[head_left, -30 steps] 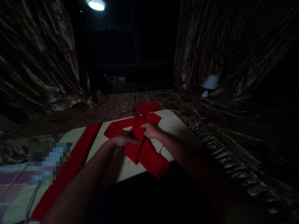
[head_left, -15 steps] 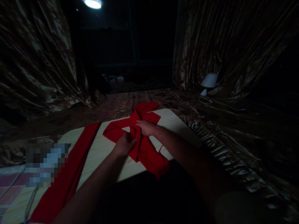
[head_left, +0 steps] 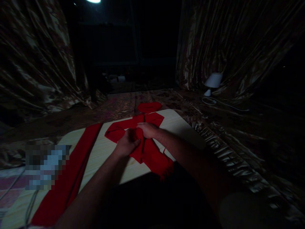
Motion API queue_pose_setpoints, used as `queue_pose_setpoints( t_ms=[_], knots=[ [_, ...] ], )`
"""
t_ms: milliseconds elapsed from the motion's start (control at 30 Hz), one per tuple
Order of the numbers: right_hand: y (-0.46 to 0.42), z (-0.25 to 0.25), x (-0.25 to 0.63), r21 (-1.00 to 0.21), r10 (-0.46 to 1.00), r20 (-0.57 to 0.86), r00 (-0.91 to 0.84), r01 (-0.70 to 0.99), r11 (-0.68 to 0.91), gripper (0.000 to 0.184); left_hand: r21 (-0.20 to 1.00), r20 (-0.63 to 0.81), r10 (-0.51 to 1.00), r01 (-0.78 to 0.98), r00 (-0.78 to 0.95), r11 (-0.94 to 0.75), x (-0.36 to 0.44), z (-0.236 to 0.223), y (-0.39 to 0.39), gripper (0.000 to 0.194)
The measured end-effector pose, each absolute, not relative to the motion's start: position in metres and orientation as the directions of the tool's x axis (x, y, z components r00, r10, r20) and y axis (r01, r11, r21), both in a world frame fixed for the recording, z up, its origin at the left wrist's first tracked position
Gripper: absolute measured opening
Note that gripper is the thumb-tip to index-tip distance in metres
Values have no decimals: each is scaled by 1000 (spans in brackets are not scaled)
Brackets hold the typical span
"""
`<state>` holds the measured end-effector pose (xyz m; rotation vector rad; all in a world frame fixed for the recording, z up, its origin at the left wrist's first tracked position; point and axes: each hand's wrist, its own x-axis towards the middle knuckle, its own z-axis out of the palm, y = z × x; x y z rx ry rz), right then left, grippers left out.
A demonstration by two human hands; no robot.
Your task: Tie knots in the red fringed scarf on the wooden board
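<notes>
A red scarf (head_left: 154, 157) with a fringed end lies crossed and folded over itself on a pale wooden board (head_left: 107, 162). My left hand (head_left: 127, 143) grips its middle from the left, thumb on top and fingers partly hidden by the cloth. Close by on the right, my right hand (head_left: 147, 129) is closed on the crossing part of the same scarf. The fringe hangs past the board's near edge. Beyond the hands, a rounded red fold (head_left: 149, 107) rests at the board's far edge; whether it joins the scarf is unclear.
A long red cloth strip (head_left: 78, 159) lies across the board's left side. A blurred-out object (head_left: 46, 167) and a cable (head_left: 30, 208) are at far left. Beyond stand patterned curtains (head_left: 202, 41) and a small white lamp (head_left: 213, 81). The room is dim.
The cloth piece above my hands has come down toward me, so the far fold now shows apart from it. Both hands stay nearly in place on the scarf.
</notes>
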<state>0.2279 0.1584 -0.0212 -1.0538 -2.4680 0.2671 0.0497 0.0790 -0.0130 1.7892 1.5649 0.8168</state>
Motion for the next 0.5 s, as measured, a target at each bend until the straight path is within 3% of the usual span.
queue_pose_setpoints(
  t_ms=[133, 300, 400, 500],
  knots=[
    [157, -18, 231, -395, 760, 337, -555, 650, 650, 31, 751, 85, 982, 636, 171, -176, 54, -8, 76, 86],
    [150, -5, 231, -495, 765, 561, -317, 612, 617, 36, 854, 21, 1000, 521, -12, -12, 56, 6, 66, 94],
    [142, 0, 234, -466, 780, 453, -432, 631, 620, 34, 871, -106, 992, 488, 66, 60, 53, 13, 63, 87],
    [127, 5, 242, -367, 795, 258, -549, 705, 607, 29, 794, -193, 972, 604, 137, 73, 52, 13, 63, 69]
  ],
)
